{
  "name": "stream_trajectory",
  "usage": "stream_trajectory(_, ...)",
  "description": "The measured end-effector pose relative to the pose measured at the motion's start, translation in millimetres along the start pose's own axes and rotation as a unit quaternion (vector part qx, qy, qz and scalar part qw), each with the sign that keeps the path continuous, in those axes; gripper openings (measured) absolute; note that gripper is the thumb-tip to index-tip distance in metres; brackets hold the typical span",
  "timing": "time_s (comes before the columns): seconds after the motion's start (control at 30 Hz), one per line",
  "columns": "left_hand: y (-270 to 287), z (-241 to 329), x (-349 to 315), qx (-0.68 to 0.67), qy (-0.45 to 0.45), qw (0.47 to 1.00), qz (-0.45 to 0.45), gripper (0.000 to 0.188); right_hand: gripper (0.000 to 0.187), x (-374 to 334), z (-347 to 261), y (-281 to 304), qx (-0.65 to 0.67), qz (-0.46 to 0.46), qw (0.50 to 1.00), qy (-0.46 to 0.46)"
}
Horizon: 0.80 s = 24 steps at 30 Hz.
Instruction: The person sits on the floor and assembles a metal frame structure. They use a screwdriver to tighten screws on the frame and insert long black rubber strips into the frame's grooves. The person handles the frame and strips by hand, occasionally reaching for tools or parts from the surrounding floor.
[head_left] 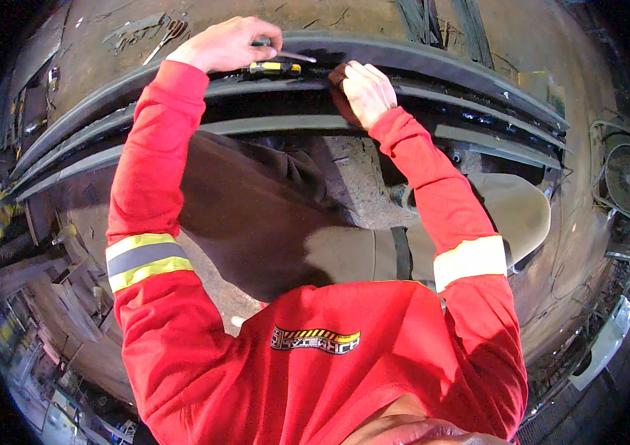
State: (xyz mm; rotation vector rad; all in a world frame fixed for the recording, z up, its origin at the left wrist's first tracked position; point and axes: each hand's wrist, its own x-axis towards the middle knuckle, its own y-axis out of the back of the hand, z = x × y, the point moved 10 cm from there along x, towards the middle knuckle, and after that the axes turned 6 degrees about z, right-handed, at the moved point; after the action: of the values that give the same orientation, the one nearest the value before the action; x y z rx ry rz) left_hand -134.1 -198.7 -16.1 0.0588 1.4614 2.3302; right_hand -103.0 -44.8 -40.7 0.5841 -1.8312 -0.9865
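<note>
My left hand (230,44) is above the long dark metal bars (278,124), its thumb and fingers closed on a thin rod-like tool (296,55) with a pale tip pointing right. Just below that hand, a yellow-and-black tool (274,68) lies along the bars; its exact kind is unclear. My right hand (365,90) rests on the bars to the right of the tip, fingers curled at a dark gap. Whatever those fingers grip, if anything, is hidden.
Pliers-like tools with reddish handles (174,30) lie on the brown surface beyond the bars. Dark metal strips (471,33) are at the far right. A round fan (626,172) stands at the right edge. My bent leg (359,252) is close beneath the bars.
</note>
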Motion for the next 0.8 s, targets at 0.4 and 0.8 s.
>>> stream_trajectory(0.4, 2, 26, 37, 0.085, -0.052, 0.995, -0.018, 0.026, 0.027, 2, 7, 0, 0.024, -0.065, 0.996, -0.052)
stream_trajectory(0.8, -10, 36, 60, 0.082, -0.131, 0.988, 0.002, 0.03, 0.034, 6, 9, -1, 0.072, -0.066, 0.994, -0.046)
